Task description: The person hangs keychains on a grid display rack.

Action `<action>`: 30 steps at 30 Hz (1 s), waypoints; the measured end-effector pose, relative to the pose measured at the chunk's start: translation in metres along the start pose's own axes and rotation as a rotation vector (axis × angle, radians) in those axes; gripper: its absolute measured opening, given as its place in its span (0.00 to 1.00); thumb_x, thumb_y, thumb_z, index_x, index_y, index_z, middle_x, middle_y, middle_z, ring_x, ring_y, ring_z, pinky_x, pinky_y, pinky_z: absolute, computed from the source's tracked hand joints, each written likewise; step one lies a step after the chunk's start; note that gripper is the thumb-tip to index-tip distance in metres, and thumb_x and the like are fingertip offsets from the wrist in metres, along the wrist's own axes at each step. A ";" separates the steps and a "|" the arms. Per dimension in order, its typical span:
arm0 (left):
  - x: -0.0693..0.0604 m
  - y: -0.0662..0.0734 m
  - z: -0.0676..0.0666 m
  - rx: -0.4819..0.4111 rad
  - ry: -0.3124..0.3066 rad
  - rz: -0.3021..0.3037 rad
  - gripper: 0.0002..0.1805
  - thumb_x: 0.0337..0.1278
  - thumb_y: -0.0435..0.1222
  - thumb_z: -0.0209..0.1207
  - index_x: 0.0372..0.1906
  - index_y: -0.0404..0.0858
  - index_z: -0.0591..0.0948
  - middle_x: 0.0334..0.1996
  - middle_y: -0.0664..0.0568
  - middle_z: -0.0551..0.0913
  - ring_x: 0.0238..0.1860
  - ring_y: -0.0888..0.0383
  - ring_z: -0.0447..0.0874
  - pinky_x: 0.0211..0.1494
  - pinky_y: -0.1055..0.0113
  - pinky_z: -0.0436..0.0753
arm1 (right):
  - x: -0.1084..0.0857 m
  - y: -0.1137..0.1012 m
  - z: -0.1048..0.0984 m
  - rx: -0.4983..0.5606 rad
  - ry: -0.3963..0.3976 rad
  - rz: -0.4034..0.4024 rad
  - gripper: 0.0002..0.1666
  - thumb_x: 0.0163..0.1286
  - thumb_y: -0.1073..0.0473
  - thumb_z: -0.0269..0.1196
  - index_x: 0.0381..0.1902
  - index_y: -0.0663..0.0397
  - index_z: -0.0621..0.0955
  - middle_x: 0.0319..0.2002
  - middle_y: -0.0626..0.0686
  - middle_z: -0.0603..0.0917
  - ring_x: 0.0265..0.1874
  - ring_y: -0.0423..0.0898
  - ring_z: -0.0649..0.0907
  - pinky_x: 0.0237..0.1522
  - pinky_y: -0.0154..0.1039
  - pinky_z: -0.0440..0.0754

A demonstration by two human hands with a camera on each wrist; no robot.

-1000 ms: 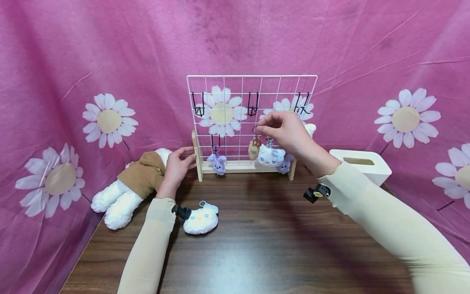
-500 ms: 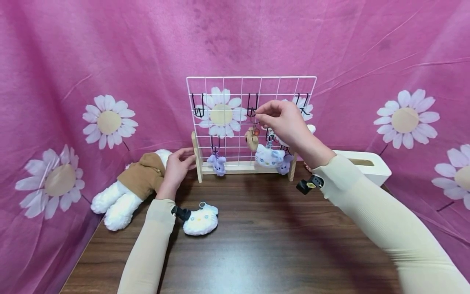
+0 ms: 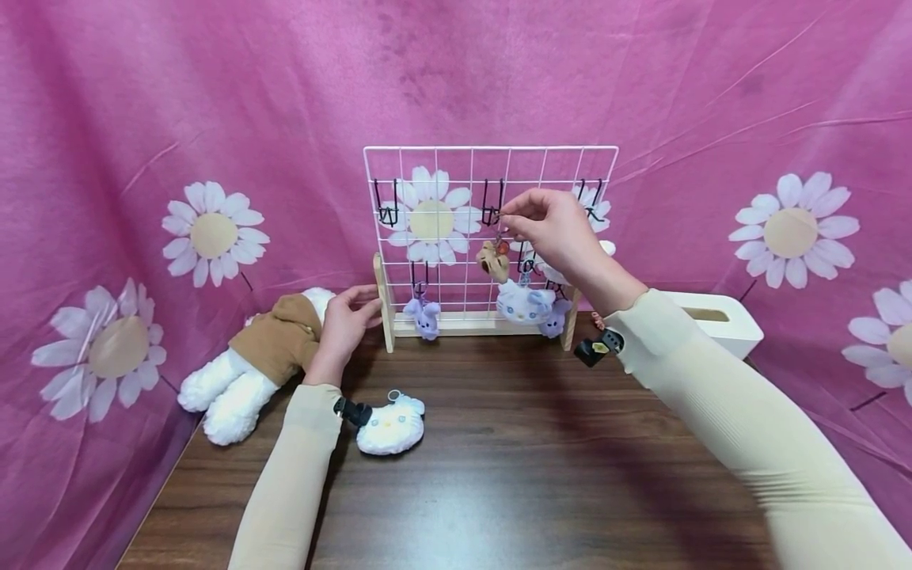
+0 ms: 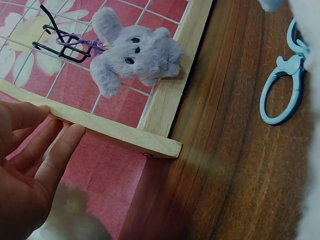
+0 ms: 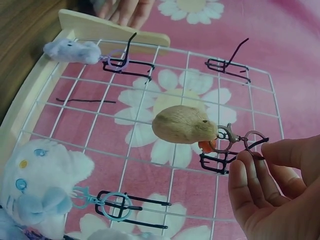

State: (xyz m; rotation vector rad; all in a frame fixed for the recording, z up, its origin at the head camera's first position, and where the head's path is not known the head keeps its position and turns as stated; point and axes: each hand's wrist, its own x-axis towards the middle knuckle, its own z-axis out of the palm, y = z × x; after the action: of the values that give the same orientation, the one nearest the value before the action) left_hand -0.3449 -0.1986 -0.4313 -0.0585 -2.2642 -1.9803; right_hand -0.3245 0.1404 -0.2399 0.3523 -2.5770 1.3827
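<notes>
My right hand (image 3: 559, 229) pinches the metal ring of a small tan plush keychain (image 5: 182, 124), which has an orange bead. The ring is at the black hook (image 5: 215, 162) in the upper middle of the white wire grid rack (image 3: 492, 147); whether it is round the hook's tip is hard to tell. My left hand (image 3: 345, 321) touches the rack's left wooden upright (image 4: 115, 131) with its fingertips, fingers extended. A lavender plush keychain (image 4: 145, 55) hangs low left. A white cat-face plush keychain (image 3: 527, 305) with a blue bow hangs right of centre.
Another white cat-face keychain (image 3: 390, 427) lies on the wooden table (image 3: 499, 475) by my left wrist. A white plush toy in a brown top (image 3: 267, 340) lies to the left. A white tissue box (image 3: 734, 321) stands right, partly behind my right sleeve.
My right hand has risen with the tan plush keychain, bringing its ring up to the upper middle hook. The left hand has stayed at the wooden upright.
</notes>
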 end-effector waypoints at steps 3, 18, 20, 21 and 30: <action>0.000 0.000 0.001 0.004 -0.001 -0.001 0.21 0.83 0.28 0.61 0.73 0.27 0.81 0.70 0.28 0.83 0.62 0.43 0.90 0.60 0.65 0.97 | 0.002 0.002 0.000 -0.008 0.002 0.006 0.11 0.84 0.60 0.68 0.55 0.59 0.90 0.52 0.62 0.94 0.43 0.42 0.92 0.62 0.50 0.96; 0.002 -0.001 0.001 -0.001 0.006 0.006 0.21 0.83 0.28 0.62 0.72 0.26 0.81 0.69 0.28 0.84 0.55 0.54 0.91 0.59 0.65 0.98 | 0.014 0.010 0.006 -0.039 0.033 0.054 0.10 0.82 0.58 0.69 0.53 0.55 0.91 0.48 0.57 0.95 0.45 0.47 0.92 0.54 0.37 0.91; 0.001 -0.001 0.001 -0.002 0.005 0.007 0.21 0.82 0.28 0.62 0.72 0.26 0.81 0.69 0.27 0.83 0.53 0.57 0.91 0.59 0.66 0.98 | 0.016 0.011 0.007 -0.045 0.040 0.051 0.10 0.82 0.58 0.69 0.52 0.56 0.91 0.47 0.57 0.95 0.45 0.49 0.92 0.49 0.34 0.90; 0.002 -0.001 0.001 -0.002 0.004 0.008 0.21 0.82 0.28 0.62 0.72 0.26 0.81 0.69 0.27 0.83 0.53 0.57 0.91 0.59 0.66 0.98 | 0.017 0.011 0.007 -0.050 0.044 0.052 0.10 0.82 0.57 0.69 0.52 0.55 0.91 0.46 0.56 0.95 0.44 0.49 0.92 0.47 0.32 0.89; 0.002 -0.003 0.000 -0.002 0.008 0.005 0.21 0.82 0.28 0.62 0.72 0.26 0.81 0.69 0.28 0.84 0.58 0.49 0.89 0.58 0.66 0.98 | 0.023 0.015 0.010 -0.074 0.063 0.059 0.10 0.81 0.54 0.70 0.51 0.53 0.91 0.41 0.49 0.94 0.47 0.52 0.91 0.43 0.31 0.86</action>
State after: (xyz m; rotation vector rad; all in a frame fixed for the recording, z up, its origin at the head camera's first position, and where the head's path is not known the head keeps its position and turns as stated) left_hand -0.3476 -0.1996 -0.4340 -0.0570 -2.2550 -1.9772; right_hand -0.3519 0.1375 -0.2506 0.2196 -2.5983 1.2914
